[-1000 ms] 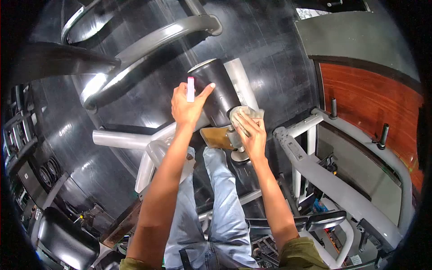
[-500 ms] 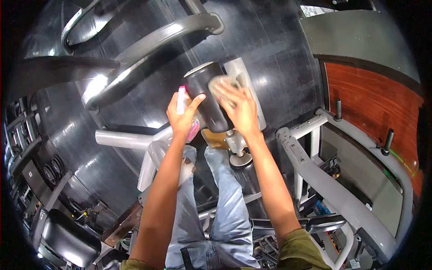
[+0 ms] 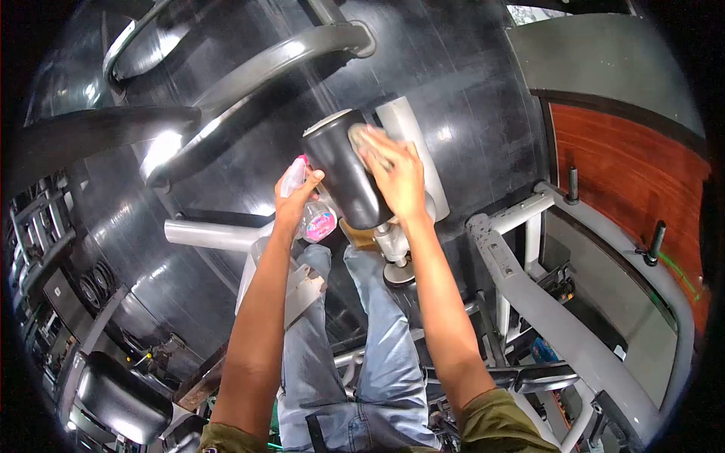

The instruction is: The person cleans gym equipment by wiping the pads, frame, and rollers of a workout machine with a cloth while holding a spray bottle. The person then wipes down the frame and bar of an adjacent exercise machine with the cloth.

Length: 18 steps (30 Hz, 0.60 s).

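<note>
A black cylindrical roller pad [image 3: 341,170] with a smooth, low-sheen cover and a pale, flat end face is positioned at the centre of the view, tilted, with its pale end directed away from the person. A greyish, soft-looking cloth [image 3: 356,139] is pressed against the upper right side of the pad by the right hand [image 3: 400,180]; the cloth is held beneath the extended fingers, whose outlines are partly blurred. A clear plastic spray bottle with a pink-and-blue label [image 3: 316,221] is grasped at its neck by the left hand [image 3: 295,200], just left of the pad. The bottle is tilted, and its label is turned toward the camera. Whether the pad is touched by the left thumb cannot be told.

At the near end of the pad, a pale metal bracket [image 3: 390,242] is located above a round metal disc [image 3: 398,274]. A tan, flat-faced plate [image 3: 360,236] is partly hidden beneath the pad. To the right, a straight grey metal tube [image 3: 424,155] is seen. Beyond the pad, a bent, glossy grey tube [image 3: 291,51] is set above the dark, scuffed floor [image 3: 453,83]. At far right, a reddish-brown wood-grain panel [image 3: 627,158] is bordered by dark trim.
</note>
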{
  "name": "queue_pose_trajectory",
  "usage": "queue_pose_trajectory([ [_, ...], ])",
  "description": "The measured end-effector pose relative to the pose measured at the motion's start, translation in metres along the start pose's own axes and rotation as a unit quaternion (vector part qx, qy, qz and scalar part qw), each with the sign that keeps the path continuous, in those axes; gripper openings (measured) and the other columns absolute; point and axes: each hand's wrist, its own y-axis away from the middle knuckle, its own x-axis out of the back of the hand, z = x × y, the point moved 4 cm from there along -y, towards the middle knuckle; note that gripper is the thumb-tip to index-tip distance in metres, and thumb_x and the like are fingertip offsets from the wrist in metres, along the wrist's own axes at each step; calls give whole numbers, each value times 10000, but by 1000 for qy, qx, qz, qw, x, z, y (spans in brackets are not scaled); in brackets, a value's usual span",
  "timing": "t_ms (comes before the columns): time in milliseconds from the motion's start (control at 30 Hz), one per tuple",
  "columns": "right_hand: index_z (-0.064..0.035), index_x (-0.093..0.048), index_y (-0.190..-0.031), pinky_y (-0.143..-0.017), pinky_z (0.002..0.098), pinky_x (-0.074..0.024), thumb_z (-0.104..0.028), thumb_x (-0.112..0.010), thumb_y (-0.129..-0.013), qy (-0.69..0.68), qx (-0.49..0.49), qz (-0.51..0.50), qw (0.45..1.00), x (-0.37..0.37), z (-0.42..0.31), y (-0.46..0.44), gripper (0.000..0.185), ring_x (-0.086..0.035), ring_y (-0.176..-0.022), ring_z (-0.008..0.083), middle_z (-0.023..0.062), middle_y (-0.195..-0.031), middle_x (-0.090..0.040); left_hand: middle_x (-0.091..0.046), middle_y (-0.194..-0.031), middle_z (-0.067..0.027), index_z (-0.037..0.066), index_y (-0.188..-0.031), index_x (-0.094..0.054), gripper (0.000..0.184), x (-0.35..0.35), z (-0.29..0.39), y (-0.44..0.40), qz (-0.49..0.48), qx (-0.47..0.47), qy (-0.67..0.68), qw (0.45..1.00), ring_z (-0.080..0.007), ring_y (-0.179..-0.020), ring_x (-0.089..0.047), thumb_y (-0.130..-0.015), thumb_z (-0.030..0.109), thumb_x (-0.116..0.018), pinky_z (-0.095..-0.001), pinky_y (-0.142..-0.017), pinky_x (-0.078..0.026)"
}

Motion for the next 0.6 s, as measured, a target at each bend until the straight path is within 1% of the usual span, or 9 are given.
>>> queue_pose_trajectory([
  [100,-159,-721,-1184,-904,338,-439,-214,-692,-879,-32,33,-3,999,-9,-5,-35,311,-621,-939,284,68,-1256,-667,-605,-858,24,93,-977,-635,329,0,7,5,3,7,7,1000,-75,-641,-531,-814,308,-823,-237,-578,-467],
  [233,-142,-718,-1189,-894,336,-451,-183,-702,-868,-14,16,-15,1000,6,-5,0,324,-630,-938,270,79,-1251,-670,-601,-882,20,90,-980,-636,354,-11,24,22,43,-38,7,998,-74,-661,-533,-790,305,-844,-232,-577,-454],
  [300,-129,-715,-1195,-878,324,-467,-142,-722,-846,-21,-49,-25,998,19,4,39,349,-628,-935,253,82,-1242,-677,-590,-899,-7,66,-945,-626,378,-15,35,35,155,-152,-171,961,-98,-724,-536,-757,285,-870,-247,-613,-446],
  [333,-125,-719,-1188,-876,321,-473,-129,-730,-836,-11,-53,-25,998,24,11,58,352,-624,-926,246,76,-1240,-680,-570,-891,-35,34,-913,-608,421,-29,63,48,189,-207,-237,930,-134,-762,-531,-712,265,-897,-281,-654,-443],
  [400,-121,-723,-1181,-873,318,-478,-115,-738,-825,1,-58,-28,998,33,22,92,356,-619,-916,238,70,-1238,-683,-563,-881,-45,25,-901,-601,444,-45,74,55,217,-233,-251,914,-150,-753,-526,-688,262,-910,-294,-670,-441],
  [433,-120,-729,-1170,-879,318,-478,-119,-741,-823,-8,-93,-30,995,38,25,105,347,-619,-916,234,69,-1232,-687,-556,-872,-56,15,-888,-594,467,-52,80,59,245,-261,-264,896,-166,-744,-522,-663,259,-923,-307,-686,-439],
  [500,-118,-735,-1158,-884,318,-478,-123,-744,-821,-17,-128,-35,991,39,27,107,338,-619,-916,229,68,-1227,-690,-562,-882,-66,20,-858,-582,487,-65,80,59,248,-228,-235,912,-192,-760,-547,-640,272,-936,-324,-707,-453],
  [567,-65,-731,-1142,-887,324,-480,-119,-735,-841,20,-115,-36,993,40,20,95,306,-637,-926,239,107,-1178,-706,-590,-931,-90,27,-830,-568,484,-70,78,59,300,-242,-255,887,-229,-804,-584,-636,275,-936,-339,-747,-466],
  [600,-63,-728,-1146,-897,333,-483,-130,-732,-848,31,-117,-31,992,36,21,86,306,-644,-940,247,108,-1165,-710,-616,-1002,-126,27,-816,-560,475,-70,76,58,300,-242,-252,888,-268,-868,-608,-642,266,-931,-360,-790,-472],
])
